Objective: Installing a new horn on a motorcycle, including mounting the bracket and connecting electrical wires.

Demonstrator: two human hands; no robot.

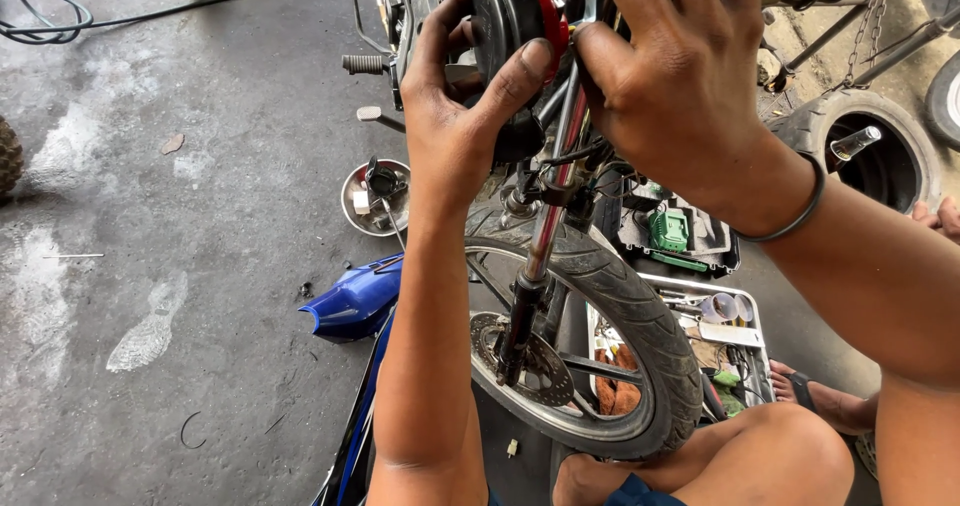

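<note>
Mid-job, by the look of it. Already stripped: blue fairing panel (352, 304) off and lying on the concrete floor (200, 266), left of the front wheel (590, 346). Small fasteners and bits dropped into a metal bowl (372, 198) further left. Fork tube (545, 231) and brake disc (520, 356) bare and exposed, loose cables hanging near the steering head. Not yet settled: a round black horn with a red rim (515, 36), up at the far end of the fork, above the wheel, gripped in both hands. Fixed to its bracket or free of it: cannot tell, mount hidden behind the fingers.

Left hand (460, 106) raised from the near side, forearm almost vertical, palm wrapped round the horn's left and underside, thumb pressed up against the red rim, fingers curled and clamped on the body. Right hand (680, 76) coming in from the right, wrist bent down, dark bangle (800, 216) on it, fingers close together and pinching at the horn's right edge, fingertips hidden behind the part.

Open tool tray (720, 336) and a case with a green tool (668, 231) on the floor to the right of the wheel. Bare knee near the bottom edge. Spare tyre (870, 136) far right.
</note>
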